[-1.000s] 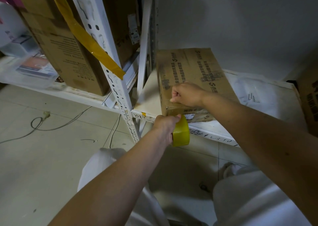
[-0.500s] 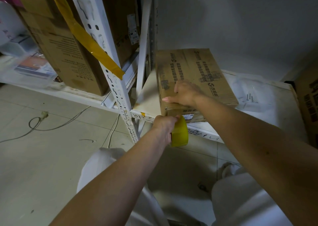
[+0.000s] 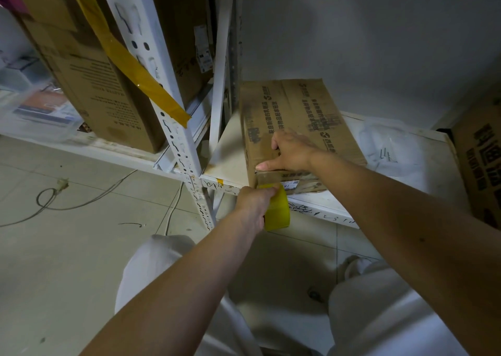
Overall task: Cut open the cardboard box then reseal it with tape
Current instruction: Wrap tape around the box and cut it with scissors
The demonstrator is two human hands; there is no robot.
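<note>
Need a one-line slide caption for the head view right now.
Left hand grips yellow tape roll at cardboard box front edge; right hand presses the top.

Open shelf board (image 3: 225, 155) lies left of the cardboard box (image 3: 295, 117), bounded by the white uprights (image 3: 219, 65). Right of the box, the shelf carries clear plastic wrap (image 3: 390, 144), then a second carton (image 3: 482, 163) at the far edge. The wall (image 3: 352, 30) closes the rear; bare floor (image 3: 67, 247) lies below.

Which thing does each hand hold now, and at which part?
The left hand grips the tape roll by its rim. The right hand holds nothing; it presses on the box top.
</note>
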